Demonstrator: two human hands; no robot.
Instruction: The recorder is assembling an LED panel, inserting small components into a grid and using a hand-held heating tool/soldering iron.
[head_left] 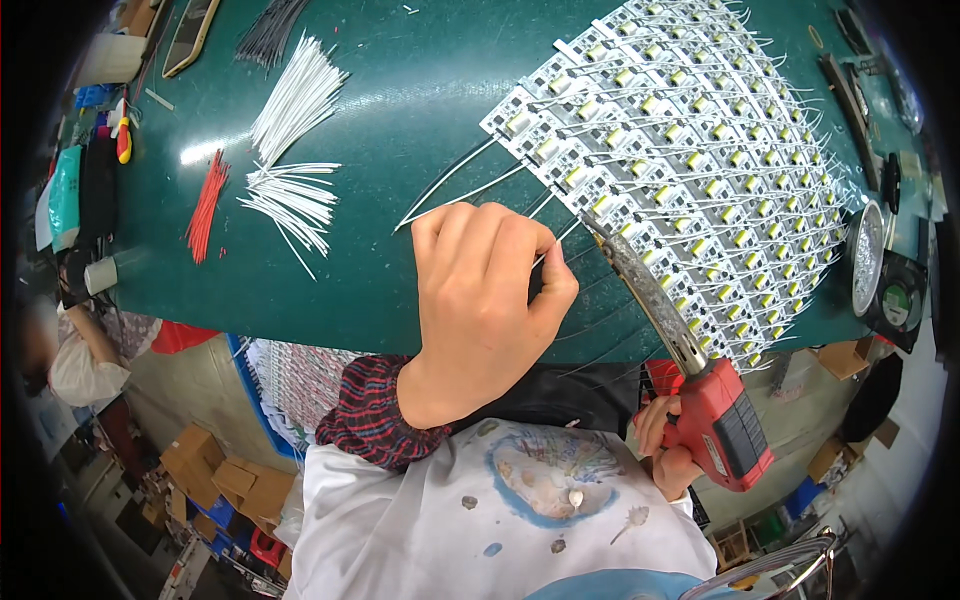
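A panel of small white circuit boards [722, 150] with yellow parts and rows of thin wires covers the right of the green table. At its near-left corner my left hand [478, 285] is closed, thumb and forefinger pinching a thin wire [572, 230] that reaches the panel's edge. My right hand [668, 450] grips a red-and-black soldering gun [718, 425], its long metal barrel pointing up-left. The barrel's tip is at the edge of the boards, close to the wire; whether it touches is too small to tell. Black and white wires [450, 180] stick out from the corner beside my left hand.
White wire bundles [300, 100], red wires [207, 205] and black wires [272, 32] lie on the table's left. A screwdriver [124, 140] and a phone [190, 38] are farther left. A round metal dish [866, 260] stands right. Another person [90, 350] sits at left.
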